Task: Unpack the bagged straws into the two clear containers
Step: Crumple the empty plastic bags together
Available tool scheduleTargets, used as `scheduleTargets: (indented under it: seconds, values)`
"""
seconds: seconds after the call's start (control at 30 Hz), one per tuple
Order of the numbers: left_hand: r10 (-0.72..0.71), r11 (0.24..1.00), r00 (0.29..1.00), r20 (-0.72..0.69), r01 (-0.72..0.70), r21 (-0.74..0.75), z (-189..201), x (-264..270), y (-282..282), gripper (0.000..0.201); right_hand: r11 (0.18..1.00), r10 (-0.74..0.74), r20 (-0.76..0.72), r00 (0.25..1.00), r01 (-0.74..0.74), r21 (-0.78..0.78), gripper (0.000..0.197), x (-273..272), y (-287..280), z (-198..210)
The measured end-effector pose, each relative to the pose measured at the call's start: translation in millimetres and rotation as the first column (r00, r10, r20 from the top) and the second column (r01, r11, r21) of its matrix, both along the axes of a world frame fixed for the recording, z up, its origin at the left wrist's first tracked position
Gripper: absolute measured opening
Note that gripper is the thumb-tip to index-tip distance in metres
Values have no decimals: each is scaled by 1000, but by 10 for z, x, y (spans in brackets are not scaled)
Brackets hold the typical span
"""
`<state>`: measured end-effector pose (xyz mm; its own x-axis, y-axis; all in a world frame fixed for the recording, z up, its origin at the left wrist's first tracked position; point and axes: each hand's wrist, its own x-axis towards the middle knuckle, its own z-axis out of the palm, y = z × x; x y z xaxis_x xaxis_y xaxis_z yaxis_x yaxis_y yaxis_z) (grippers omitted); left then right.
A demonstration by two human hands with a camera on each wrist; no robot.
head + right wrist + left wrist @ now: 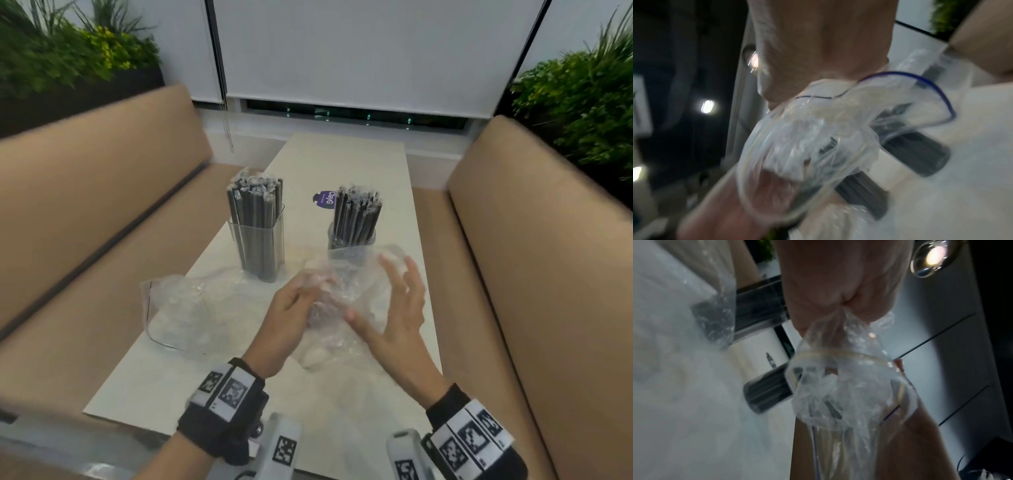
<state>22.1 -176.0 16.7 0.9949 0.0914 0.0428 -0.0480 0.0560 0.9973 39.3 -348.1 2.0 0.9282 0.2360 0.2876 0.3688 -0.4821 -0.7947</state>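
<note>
Straws (255, 219), dark and individually wrapped, upright in a square clear container (256, 240) on the left part of the white tabletop (342, 161). More straws (358, 216) upright in a round clear container (351, 240) to its right, the two well apart. Both bundles sticking well above the rims.

Crumpled clear bag (342, 298) held above the near part of the tabletop, between both hands, in front of the round container. Left hand (291, 318) curled around one end of the bag, plastic bunched and pinched in the fist in the left wrist view (838, 340). Right hand (397, 308) spread with fingers extended, palm against the other side of the bag, no closed grip visible from the head view; blurred in the right wrist view, film (812, 141) draped over the fingers. Nothing discernible inside the bag through the creased plastic.

Second clear bag (191, 308) lying flat and slack on the tabletop, left of the hands and just in front of the square container.

Round purple sticker (324, 199) on the tabletop between the two containers, farther back. Tan benches (102, 212) along both sides, green plants (68, 51) behind them.
</note>
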Motion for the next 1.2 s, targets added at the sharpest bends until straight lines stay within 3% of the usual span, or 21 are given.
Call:
scheduleTargets:
  seconds: [0.07, 0.13, 0.17, 0.23, 0.33, 0.4, 0.5, 0.57, 0.63, 0.67, 0.73, 0.77, 0.83, 0.93, 1.0, 1.03, 1.1, 1.13, 1.2]
  values:
    - [3, 1000, 998, 60, -3, -9, 143, -54, 110, 26, 952, -68, -152, 986, 109, 285, 101, 117, 91, 119]
    - [17, 1000, 996, 88, -18, 3, 274, -89, 268, 31, 877, 109, -366, 924, 84, 473, 101, 261, 215, 214]
    - [46, 999, 994, 100, -47, 15, 317, -97, 386, 33, 854, 236, -432, 870, 26, 520, 88, 303, 297, 256]
    - [148, 988, 981, 128, -153, 27, 404, -86, 653, 31, 847, 351, -479, 804, -55, 529, 59, 367, 530, 343]
    - [312, 931, 935, 170, -337, 144, 503, -32, 1183, 23, 808, 382, -481, 789, -32, 589, 42, 487, 916, 391]
    - [373, 889, 908, 190, -409, 207, 537, -5, 1588, 10, 787, 395, -489, 778, -12, 617, 44, 570, 1187, 390]
    - [462, 792, 853, 244, -520, 319, 444, 51, 2084, 37, 869, 291, -521, 802, 6, 495, 49, 683, 1641, 209]
    - [448, 736, 840, 306, -541, 408, 323, 74, 2157, 37, 952, 132, -505, 853, 34, 305, 56, 744, 1908, -9]
    - [312, 671, 875, 371, -479, 566, 98, 96, 2120, 25, 997, -83, -477, 875, 77, -33, 58, 800, 2081, -255]
    - [233, 624, 915, 329, -400, 672, -54, 111, 2100, 30, 981, -156, -466, 871, 81, -176, 54, 793, 2127, -334]
    - [168, 455, 986, 15, -91, 886, -383, 141, 2079, 70, 957, -193, -481, 855, 55, -286, 45, 788, 2177, -490]
    - [188, 348, 966, -178, 104, 932, -554, 166, 2090, 90, 963, -169, -511, 843, 30, -269, 41, 794, 2189, -549]
    - [219, 264, 875, -432, 373, 889, -794, 197, 2099, 110, 985, -89, -553, 828, -8, -170, 32, 810, 2199, -660]
    - [193, 268, 801, -566, 512, 816, -1020, 257, 2110, 117, 995, 19, -646, 763, 49, 87, 13, 781, 2212, -728]
    - [193, 304, 771, -607, 541, 784, -1085, 269, 2084, 120, 954, 162, -690, 706, 68, 293, 22, 725, 2220, -698]
    - [204, 315, 771, -603, 532, 786, -1085, 267, 2054, 114, 928, 222, -702, 677, 76, 366, 29, 701, 2203, -673]
    - [224, 351, 825, -519, 428, 833, -1049, 250, 1995, 75, 877, 292, -700, 652, 109, 468, 37, 664, 2116, -635]
    - [222, 421, 867, -446, 328, 846, -1045, 255, 1977, 51, 862, 279, -690, 668, 142, 486, 38, 663, 2060, -628]
    - [212, 685, 893, -398, 154, 712, -987, 226, 1928, 26, 892, 136, -653, 745, 195, 408, 36, 652, 1917, -632]
